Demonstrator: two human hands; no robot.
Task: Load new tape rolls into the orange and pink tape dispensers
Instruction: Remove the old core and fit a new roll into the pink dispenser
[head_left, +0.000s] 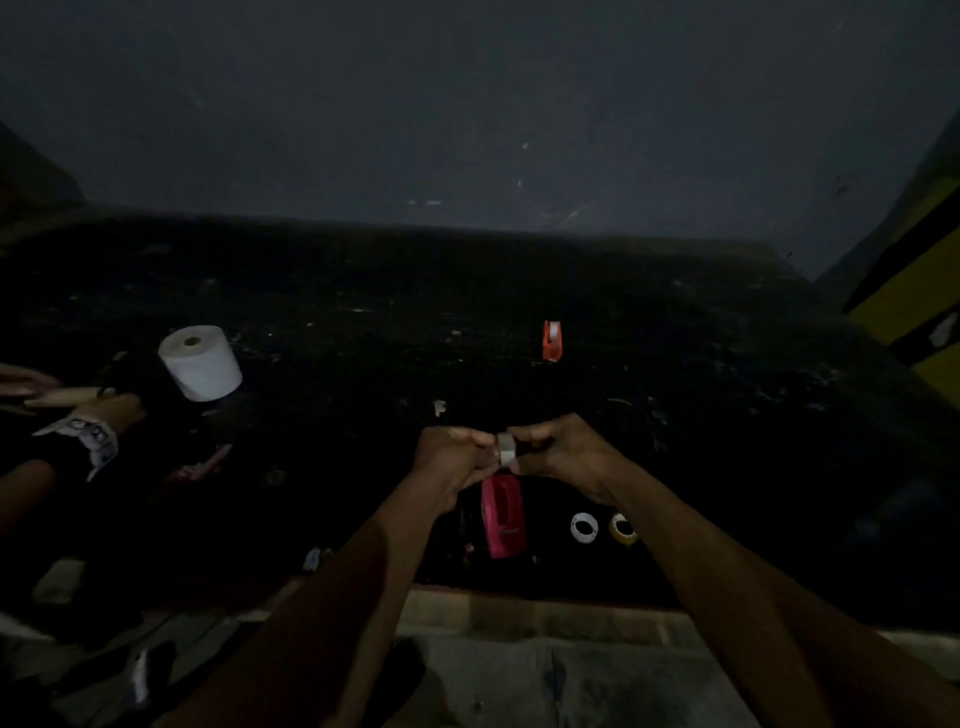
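Observation:
A small pale tape roll (506, 449) is pinched between my left hand (451, 453) and my right hand (558, 451), just above the dark table. Directly below it the pink tape dispenser (502, 514) lies on the table near the front edge, its slot facing up. The orange tape dispenser (552, 340) stands farther back, right of centre, with a pale roll showing in its top. To the right of the pink dispenser lie a white ring (584, 527) and a yellowish tape roll (622, 529).
A large white paper roll (200, 362) stands at the left. Another person's hands and patterned cuff (91, 434) reach in from the left edge. A pinkish object (200, 466) lies beside them. The table's front edge (519, 595) runs below the pink dispenser; the scene is very dim.

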